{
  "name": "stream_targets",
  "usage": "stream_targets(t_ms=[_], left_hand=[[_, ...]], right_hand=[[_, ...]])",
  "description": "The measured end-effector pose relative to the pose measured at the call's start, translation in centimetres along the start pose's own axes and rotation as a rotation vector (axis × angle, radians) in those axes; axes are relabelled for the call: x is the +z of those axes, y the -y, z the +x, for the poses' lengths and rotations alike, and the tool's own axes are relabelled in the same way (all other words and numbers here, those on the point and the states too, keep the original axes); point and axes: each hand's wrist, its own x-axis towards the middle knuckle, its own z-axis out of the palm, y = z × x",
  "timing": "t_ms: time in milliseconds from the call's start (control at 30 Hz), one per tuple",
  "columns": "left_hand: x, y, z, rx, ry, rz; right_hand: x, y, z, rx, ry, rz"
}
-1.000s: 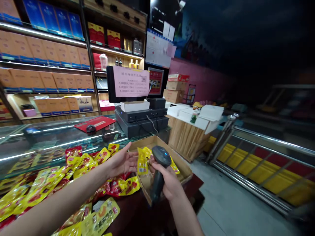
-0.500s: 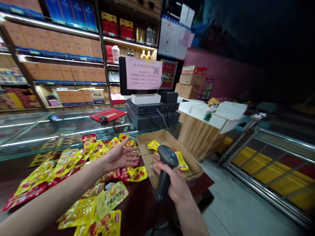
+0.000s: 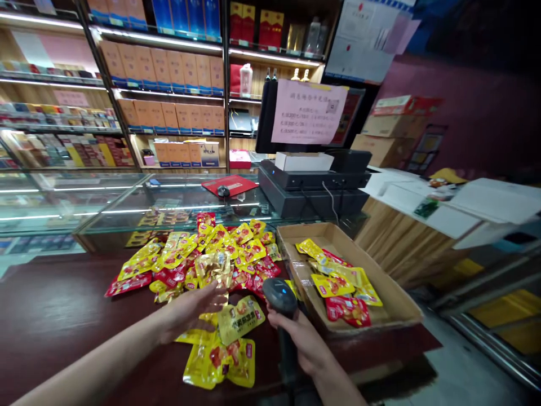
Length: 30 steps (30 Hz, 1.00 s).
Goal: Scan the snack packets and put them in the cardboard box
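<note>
My left hand (image 3: pixel 192 310) is at a gold snack packet (image 3: pixel 213 268), its fingers round the packet's lower part beside the pile. In my right hand (image 3: pixel 298 335) is a dark barcode scanner (image 3: pixel 281 299) with a blue light, held upright by its handle. A heap of yellow and red snack packets (image 3: pixel 173 254) spreads over the dark red table (image 3: pixel 54 304). Nearer to me lie a pale green packet (image 3: pixel 242 320) and a yellow packet (image 3: pixel 220 361). Several packets (image 3: pixel 333 285) rest inside the shallow cardboard box (image 3: pixel 397 293) on the right.
Behind the table stands a glass counter (image 3: pixel 169 194) with a red mouse pad (image 3: pixel 230 185). A monitor (image 3: pixel 265 118) bearing a pink sign rises behind the box. Shelves of boxed goods (image 3: pixel 169 73) line the back; metal railings (image 3: pixel 490 332) stand at the right.
The view has swung left. My left hand has moved from beside the box to the gold packet, and its fingers have closed. More of the packets in the box now show.
</note>
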Motion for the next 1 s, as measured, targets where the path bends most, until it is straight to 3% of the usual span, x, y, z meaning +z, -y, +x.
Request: stream_targets(t_ms=[133, 233, 367, 500, 667, 867, 1000], left_hand=[[1.1, 1.9, 0.1, 0.082, -0.115, 0.126], [1.8, 2.9, 0.8, 0.147, -0.135, 0.213], [1.8, 4.3, 1.6, 0.341, -0.153, 0.339], [2.3, 4.6, 2.1, 0.474, -0.18, 0.544], [3.2, 2.5, 3.7, 0.556, -0.163, 0.624], [1.7, -1.4, 5.9, 0.323, -0.048, 0.294], [0.4, -3.8, 7.3, 0.269, 0.031, 0.151]], right_hand=[[-0.2, -1.7, 0.5, 0.007, -0.01, 0.006], [-0.1, -2.0, 1.2, -0.004, -0.007, 0.056], [-0.1, -1.1, 1.9, -0.012, -0.005, 0.209], [0.9, 0.4, 1.7, 0.046, 0.105, 0.324], [3.6, 2.4, 1.6, 0.018, 0.25, 0.321], [4.8, 4.4, 2.1, -0.216, 0.148, 0.098], [5.0, 5.0, 1.7, -0.282, 0.199, -0.044]])
